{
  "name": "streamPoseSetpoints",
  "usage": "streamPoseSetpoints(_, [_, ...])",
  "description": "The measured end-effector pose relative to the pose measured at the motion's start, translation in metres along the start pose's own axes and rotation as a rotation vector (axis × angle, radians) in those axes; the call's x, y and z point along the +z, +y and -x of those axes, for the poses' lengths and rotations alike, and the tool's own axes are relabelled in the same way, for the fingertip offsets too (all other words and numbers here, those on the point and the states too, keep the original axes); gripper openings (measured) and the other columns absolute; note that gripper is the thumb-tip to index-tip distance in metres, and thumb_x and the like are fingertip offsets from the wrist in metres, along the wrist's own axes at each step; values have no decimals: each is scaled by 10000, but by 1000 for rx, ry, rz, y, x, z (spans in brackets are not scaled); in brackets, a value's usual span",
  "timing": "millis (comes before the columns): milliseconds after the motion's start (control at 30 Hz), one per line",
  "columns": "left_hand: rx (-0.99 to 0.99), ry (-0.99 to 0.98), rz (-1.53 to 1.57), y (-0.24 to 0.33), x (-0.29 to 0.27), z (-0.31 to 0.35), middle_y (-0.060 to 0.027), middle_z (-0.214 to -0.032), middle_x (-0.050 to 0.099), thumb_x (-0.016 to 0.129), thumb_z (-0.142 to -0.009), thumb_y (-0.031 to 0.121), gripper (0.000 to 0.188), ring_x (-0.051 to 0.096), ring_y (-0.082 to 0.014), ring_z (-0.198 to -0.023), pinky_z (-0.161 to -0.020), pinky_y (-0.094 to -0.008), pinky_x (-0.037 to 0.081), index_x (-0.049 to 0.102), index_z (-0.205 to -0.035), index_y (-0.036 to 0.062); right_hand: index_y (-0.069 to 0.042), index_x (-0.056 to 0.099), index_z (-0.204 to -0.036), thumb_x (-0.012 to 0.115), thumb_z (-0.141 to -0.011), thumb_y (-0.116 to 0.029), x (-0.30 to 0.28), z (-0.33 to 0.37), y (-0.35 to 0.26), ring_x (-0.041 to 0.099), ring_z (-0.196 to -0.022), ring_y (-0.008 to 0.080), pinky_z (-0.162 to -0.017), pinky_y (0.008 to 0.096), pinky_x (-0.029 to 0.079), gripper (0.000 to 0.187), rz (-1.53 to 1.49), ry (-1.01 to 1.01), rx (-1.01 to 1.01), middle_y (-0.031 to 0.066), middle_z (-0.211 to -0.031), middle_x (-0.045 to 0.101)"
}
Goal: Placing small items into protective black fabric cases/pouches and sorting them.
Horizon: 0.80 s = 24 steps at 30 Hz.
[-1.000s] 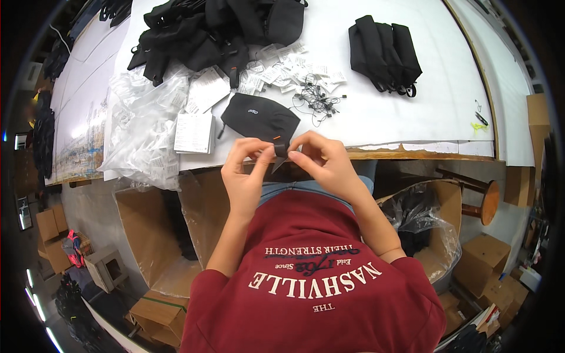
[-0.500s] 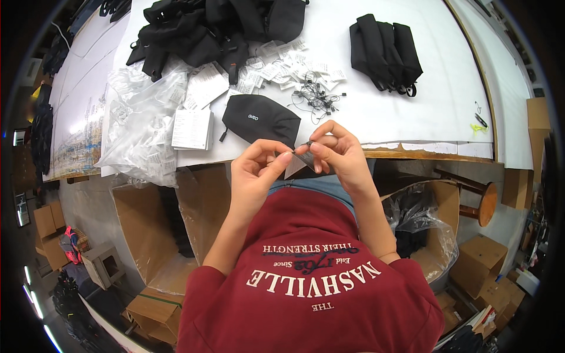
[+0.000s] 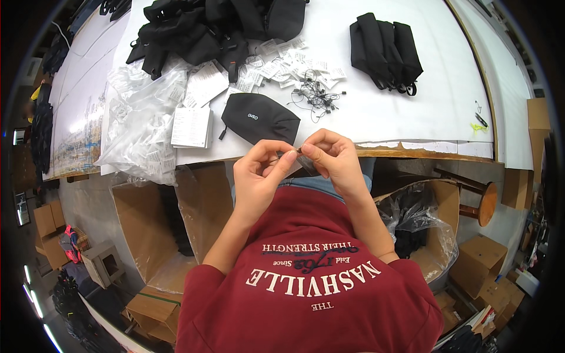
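At the table's near edge, my left hand (image 3: pixel 262 170) and my right hand (image 3: pixel 336 162) meet, both closed in a fingertip pinch. Between them is a small greyish-white tag (image 3: pixel 303 165), partly covered by fingers. My left fingers grip the tag. A tiny dark bit, apparently its black string, is in my right fingertips. Just beyond lies a black zippered pouch (image 3: pixel 259 117) with a small light print and a dangling zip pull. Behind it are a tangle of black tag strings (image 3: pixel 318 97) and a heap of white tags (image 3: pixel 273 70).
A pile of black pouches (image 3: pixel 206 29) fills the table's far left, with several more black pouches (image 3: pixel 385 53) stacked at right. Clear plastic bags (image 3: pixel 141 117) and a stack of white cards (image 3: pixel 192 127) lie left. Cardboard boxes (image 3: pixel 147 229) and a wooden stool (image 3: pixel 485 203) stand below.
My right hand has come slightly down and left, its fingertips now against those of my left hand. The tag has tilted between them. The pouch stays in place.
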<state>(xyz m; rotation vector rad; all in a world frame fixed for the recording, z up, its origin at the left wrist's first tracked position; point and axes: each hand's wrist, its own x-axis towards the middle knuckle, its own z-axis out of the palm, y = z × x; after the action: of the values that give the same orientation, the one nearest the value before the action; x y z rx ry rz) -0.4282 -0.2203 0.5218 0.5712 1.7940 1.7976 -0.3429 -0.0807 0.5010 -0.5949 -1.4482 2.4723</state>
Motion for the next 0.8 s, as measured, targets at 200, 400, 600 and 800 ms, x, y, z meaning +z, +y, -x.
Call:
streamPoseSetpoints(200, [-4,7,48,-3,0,1,95,-629,433,666,-863,61,80,306,20,-556,-505,-152,224,650,-925,13,-23,611,-863,658,-889,-152,1,0,-2,388,-443,5,-408,151,250,140,-53,-40,23,49,-686,645])
streamPoseSetpoints(400, [-22,14,63,-1,0,2,95,-630,436,665,-865,62,81,311,24,-557,-502,-151,225,650,-928,13,-29,614,-863,658,-886,-153,2,1,1,437,-466,6,-413,150,250,134,-23,-23,1,40,-666,631])
streamPoseSetpoints(600, [17,14,-64,5,-1,6,83,-605,437,669,-857,58,78,327,16,-541,-491,-165,243,648,-915,10,-17,631,-853,694,-847,-97,10,8,-2,534,-546,40,-462,164,354,102,138,57,-137,30,-684,632])
streamPoseSetpoints(800, [40,-171,-11,-1,-17,-6,30,-659,574,675,-844,38,66,433,10,-574,-511,-162,310,633,-888,11,1,646,-822,723,-803,-40,3,12,-12,546,-551,63,-514,188,431,89,191,-43,-103,31,-698,639])
